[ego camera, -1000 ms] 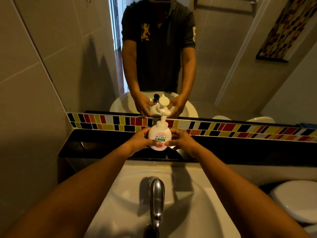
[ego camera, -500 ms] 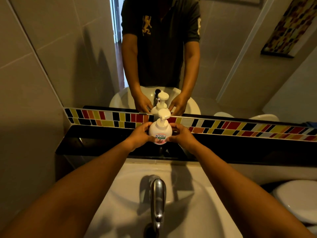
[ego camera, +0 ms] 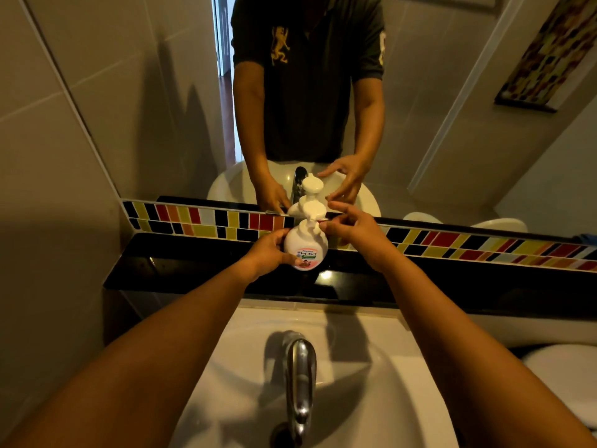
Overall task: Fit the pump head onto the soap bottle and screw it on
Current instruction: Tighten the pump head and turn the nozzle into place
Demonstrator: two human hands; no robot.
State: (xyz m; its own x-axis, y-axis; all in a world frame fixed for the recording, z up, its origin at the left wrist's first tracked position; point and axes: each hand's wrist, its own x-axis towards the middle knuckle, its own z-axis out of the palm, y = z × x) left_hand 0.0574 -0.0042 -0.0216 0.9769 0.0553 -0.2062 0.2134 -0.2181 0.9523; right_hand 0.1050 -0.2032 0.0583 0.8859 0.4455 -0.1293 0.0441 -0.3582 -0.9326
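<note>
The soap bottle stands upright on the black ledge under the mirror, pump head seated on its neck. The left hand stays wrapped around the bottle's rounded body, thumb across the front beside the label. The right hand has let go of the body since half a second ago and lifted; its thumb and forefinger now pinch at the pump's collar, the other fingers loosely spread. Below, the chrome tap juts over the white basin.
</note>
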